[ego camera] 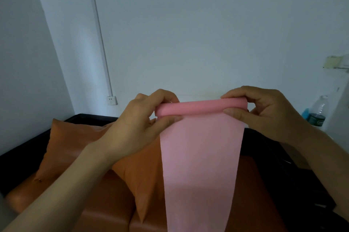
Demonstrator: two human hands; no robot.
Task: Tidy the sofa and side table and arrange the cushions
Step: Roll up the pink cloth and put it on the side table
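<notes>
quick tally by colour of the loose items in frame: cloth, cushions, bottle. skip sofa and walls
Pink: 1, the cloth, top rolled, left hand and right hand pinching the roll's ends
Orange: 2, cushions on the sofa
Clear: 1, water bottle at right
Total: 4

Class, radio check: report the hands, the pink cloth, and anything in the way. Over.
Left hand and right hand each pinch an end of the rolled top of the pink cloth. Rest hangs loose over the orange cushions. Nothing blocking.
</notes>
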